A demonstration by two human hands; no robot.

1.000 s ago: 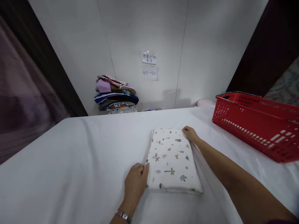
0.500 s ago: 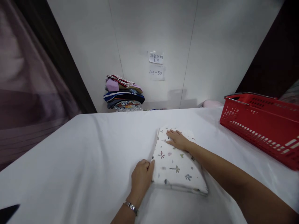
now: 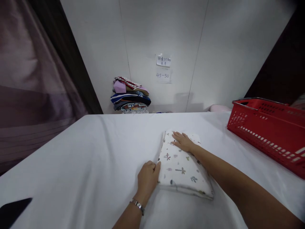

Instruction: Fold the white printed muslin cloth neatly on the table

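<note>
A folded white cloth (image 3: 177, 171) printed with small plants and leaves lies on the white-covered table (image 3: 114, 178). My left hand (image 3: 148, 177) is at the cloth's left edge, fingers curled and thumb against the side, gripping that edge. The undersides of those fingers are hidden. A metal-banded watch or bracelet sits on the left wrist. Flat on the upper part of the cloth rests my right hand (image 3: 183, 142), fingers stretched out. Its forearm crosses the cloth's right side and covers part of it.
A red plastic basket (image 3: 267, 130) with metal handles stands at the right. Behind the table's far edge is a stack of folded fabrics (image 3: 131, 95) by the wall. Paper notes (image 3: 163, 67) hang there. A dark flat object (image 3: 14, 210) lies at lower left.
The whole view has shifted a little, so things appear slightly farther right. Both hands keep nearly the same places on the cloth.
</note>
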